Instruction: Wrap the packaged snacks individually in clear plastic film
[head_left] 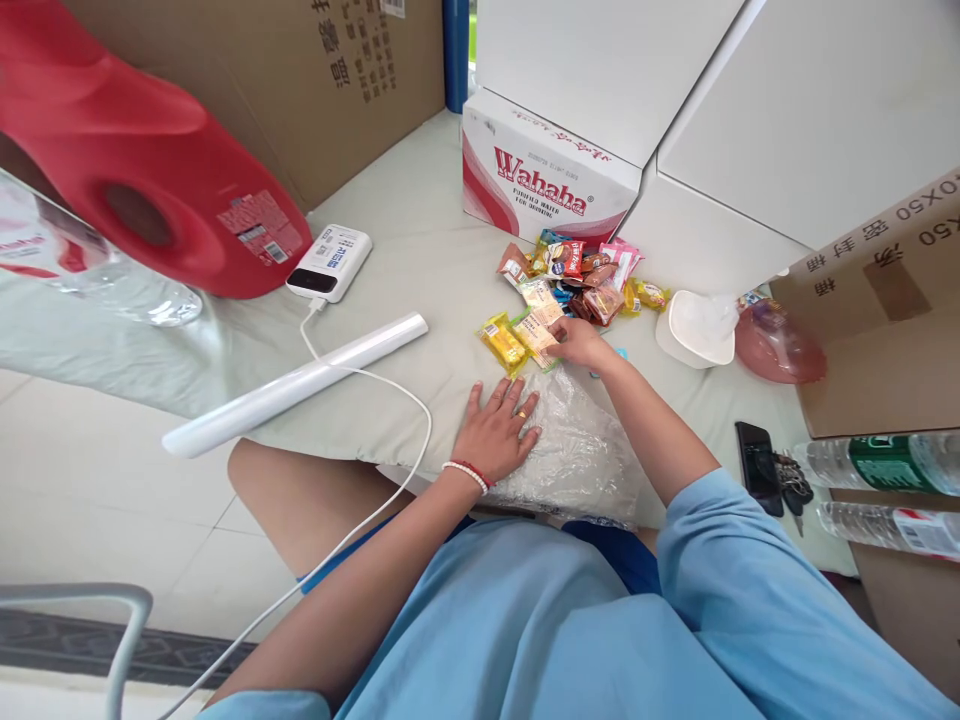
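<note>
My left hand (495,432) lies flat with its fingers spread, partly over the edge of a clear plastic bag (581,440). My right hand (579,343) has its fingers closed on the right edge of a cream-and-green snack packet (534,338). Touching that packet on its left is a yellow snack packet (502,343). Another cream packet (538,297) lies just beyond. Behind them is a heap of small wrapped snacks (581,268) in red, brown, pink and blue wrappers. The fingertips under the right hand are partly hidden.
A Wahaha carton (551,165) stands behind the snacks. To the right are a white tub (694,330), a reddish bowl (780,345), a phone (757,465) and bottles (889,465). On the left lie a white tube (292,385), a power bank (330,262) with its cable, and a red jug (172,180).
</note>
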